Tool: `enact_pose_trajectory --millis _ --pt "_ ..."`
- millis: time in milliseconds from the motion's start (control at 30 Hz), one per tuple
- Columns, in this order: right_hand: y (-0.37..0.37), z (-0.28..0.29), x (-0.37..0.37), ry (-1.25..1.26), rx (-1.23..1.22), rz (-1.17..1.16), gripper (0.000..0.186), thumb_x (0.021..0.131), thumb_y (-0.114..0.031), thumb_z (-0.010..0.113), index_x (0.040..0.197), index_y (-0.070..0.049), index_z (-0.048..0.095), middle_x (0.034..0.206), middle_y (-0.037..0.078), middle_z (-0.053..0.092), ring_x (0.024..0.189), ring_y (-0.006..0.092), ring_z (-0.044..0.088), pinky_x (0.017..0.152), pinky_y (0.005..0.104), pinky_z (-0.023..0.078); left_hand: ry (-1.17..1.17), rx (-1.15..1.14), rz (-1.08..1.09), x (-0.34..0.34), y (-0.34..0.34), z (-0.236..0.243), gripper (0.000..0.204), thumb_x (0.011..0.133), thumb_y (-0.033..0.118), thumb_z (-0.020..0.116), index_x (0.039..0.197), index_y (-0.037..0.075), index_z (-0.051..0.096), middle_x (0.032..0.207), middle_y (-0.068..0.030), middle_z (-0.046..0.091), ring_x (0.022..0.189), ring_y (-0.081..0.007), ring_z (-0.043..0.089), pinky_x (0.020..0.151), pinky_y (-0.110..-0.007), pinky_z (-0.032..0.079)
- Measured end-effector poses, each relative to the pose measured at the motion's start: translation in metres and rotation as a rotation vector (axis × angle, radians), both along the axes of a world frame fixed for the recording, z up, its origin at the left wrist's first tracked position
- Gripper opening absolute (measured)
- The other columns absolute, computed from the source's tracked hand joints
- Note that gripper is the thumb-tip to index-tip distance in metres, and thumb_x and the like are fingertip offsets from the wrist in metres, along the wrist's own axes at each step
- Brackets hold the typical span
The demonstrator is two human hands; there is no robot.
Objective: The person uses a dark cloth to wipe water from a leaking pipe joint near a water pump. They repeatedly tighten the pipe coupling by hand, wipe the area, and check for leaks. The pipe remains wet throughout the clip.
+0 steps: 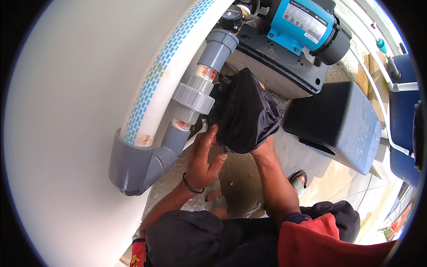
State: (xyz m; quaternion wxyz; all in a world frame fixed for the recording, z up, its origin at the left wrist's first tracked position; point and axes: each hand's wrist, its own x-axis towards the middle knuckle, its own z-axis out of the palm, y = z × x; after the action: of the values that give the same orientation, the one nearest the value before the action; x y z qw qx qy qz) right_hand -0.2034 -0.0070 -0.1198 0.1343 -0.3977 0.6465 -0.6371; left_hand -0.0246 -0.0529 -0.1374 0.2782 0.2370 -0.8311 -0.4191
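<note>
A shiny wet-looking black cloth (249, 113), bunched and draped like a bag, is held up in the middle of the view. My right hand (263, 147) supports it from the right and below. Most of that hand is hidden by the fabric, with a bit of finger showing at its upper edge. My left hand (204, 160), with a dark band at the wrist, is at the cloth's lower left edge. Its thumb and index finger are stretched apart, and the index fingertip is beside or against the fabric; I cannot tell which.
Grey pipes with a union fitting (193, 97) and a white-and-blue hose (164, 66) run along a large pale tank (66, 133) on the left. A blue pump (302, 26) stands on a block (267, 73) ahead. A black cover (333, 122) lies right, above wet concrete (238, 189).
</note>
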Motion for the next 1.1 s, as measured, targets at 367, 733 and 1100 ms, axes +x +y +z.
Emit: enact_pose_trajectory --millis 367,733,1100 --pt "-0.08 0.078 0.026 0.697 -0.019 -0.002 0.026 0.07 -0.006 0.067 0.095 -0.003 0.073 0.104 0.012 0.059 0.101 0.033 0.051 0.085 0.0482 0.038 0.835 1.135 0.2 0.037 -0.065 0.027 0.042 0.104 0.028 0.048 0.141 0.008 0.047 0.139 -0.01 0.054 0.129 -0.0238 0.05 0.098 -0.039 0.046" --pt "-0.057 0.087 -0.014 0.238 -0.149 0.185 0.014 0.086 -0.013 0.067 0.086 0.001 0.069 0.081 0.012 0.067 0.075 0.0221 0.061 0.068 0.0372 0.046 0.038 0.27 0.192 -0.007 -0.089 0.107 0.035 0.099 0.028 0.061 0.125 0.006 0.064 0.121 -0.0149 0.067 0.114 -0.0248 0.061 0.099 -0.035 0.045" --pt "-0.047 -0.068 0.031 -0.746 -0.202 0.304 0.067 0.089 -0.059 0.065 0.117 0.002 0.063 0.114 0.013 0.068 0.107 0.0179 0.062 0.089 0.0351 0.051 0.219 0.487 0.307 0.011 -0.13 0.016 0.036 0.099 0.026 0.06 0.129 0.006 0.061 0.122 -0.0135 0.065 0.115 -0.0216 0.06 0.099 -0.034 0.045"
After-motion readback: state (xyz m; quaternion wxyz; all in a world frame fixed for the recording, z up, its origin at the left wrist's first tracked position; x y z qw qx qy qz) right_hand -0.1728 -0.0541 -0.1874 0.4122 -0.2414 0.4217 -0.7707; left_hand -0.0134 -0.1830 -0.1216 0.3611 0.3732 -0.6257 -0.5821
